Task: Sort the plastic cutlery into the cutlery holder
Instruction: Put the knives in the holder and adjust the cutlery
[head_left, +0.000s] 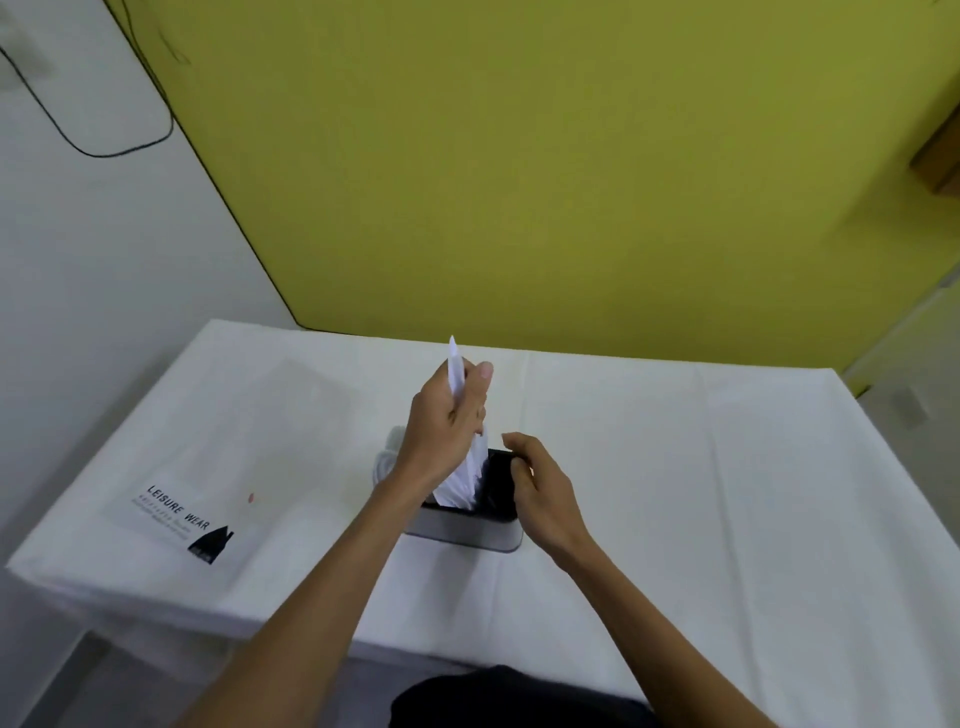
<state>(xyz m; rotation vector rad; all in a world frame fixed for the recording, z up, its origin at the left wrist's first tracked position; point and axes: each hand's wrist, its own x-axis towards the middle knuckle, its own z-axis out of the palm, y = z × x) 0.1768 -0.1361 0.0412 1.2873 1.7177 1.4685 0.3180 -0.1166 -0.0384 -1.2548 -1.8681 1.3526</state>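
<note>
A grey cutlery holder (467, 535) with a dark inside stands in the middle of the white table (675, 467). My left hand (447, 421) grips a bundle of white plastic cutlery (460, 483); the bundle's lower ends are inside the holder's left part and one thin tip (453, 358) sticks up above my fingers. My right hand (540, 493) hovers at the holder's right end with its fingers loosely curled, holding nothing that I can see. Which kinds of cutlery make up the bundle is too blurred to tell.
A clear plastic bag (182, 519) printed "LEISURE WEAR" lies flat on the table's left side. A small crumpled clear wrapper (387, 452) sits just behind the holder. A yellow wall rises behind the table, and a black cable (104, 150) hangs on the white wall at left.
</note>
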